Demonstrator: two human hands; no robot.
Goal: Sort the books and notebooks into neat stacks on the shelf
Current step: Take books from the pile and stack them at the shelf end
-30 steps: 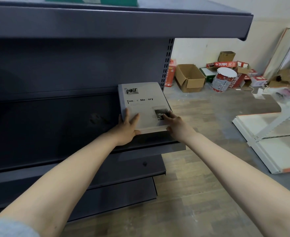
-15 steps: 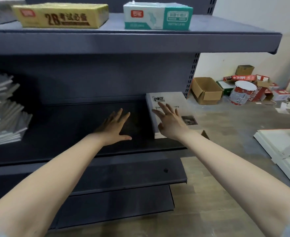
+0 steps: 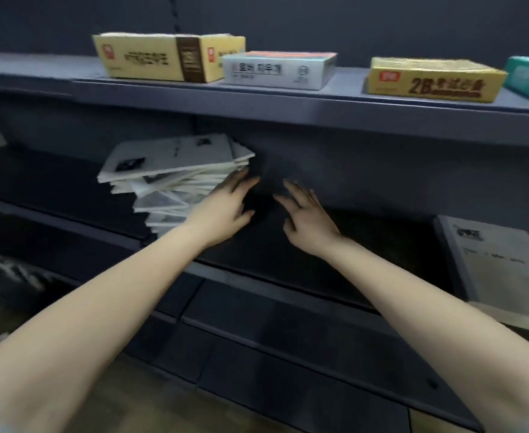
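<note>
On the middle shelf (image 3: 381, 245), your left hand (image 3: 222, 207) and right hand (image 3: 306, 220) spread open, holding nothing, just right of the skewed book stack (image 3: 175, 176). Open room runs to the frame-cropped book (image 3: 506, 260). Blur hides any contact.

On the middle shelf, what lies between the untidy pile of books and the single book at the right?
In the head view, only the left hand and right hand, both open, over bare shelf board.

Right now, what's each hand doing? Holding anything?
Left hand: open, fingers straight, fingertips by the messy book stack; holds nothing.
Right hand: open, fingers spread over the shelf; holds nothing.
</note>
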